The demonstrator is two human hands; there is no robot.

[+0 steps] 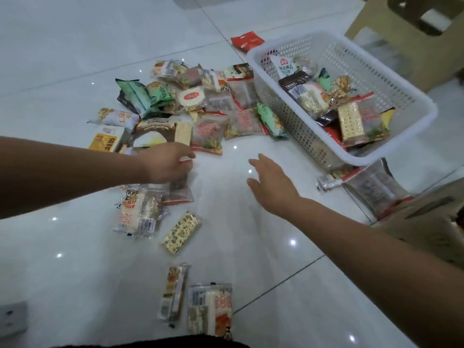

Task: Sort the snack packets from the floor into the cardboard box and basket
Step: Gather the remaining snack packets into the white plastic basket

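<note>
Fingers (185, 153) on left hand (165, 163) are pinching clear packet (179, 191) beneath them; right hand (271, 182) hovering spread, empty; lift straight.

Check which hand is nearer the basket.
Right. The right hand hovers open just left of the basket; the left hand is farther left, gripping a packet by the pile.

Place: most likely a room in a home, seen at floor level.
Floor: large glossy white floor tiles (75, 46) with thin dark joints, light spots mirrored in them.
Furniture: a beige plastic stool (376, 33) at far right.
Household goods: a white perforated basket (371, 71), a cardboard box (426, 222), a white socket block (12, 320).
Food: wrapped snack packets (190, 96) heaped on the tiles.
</note>
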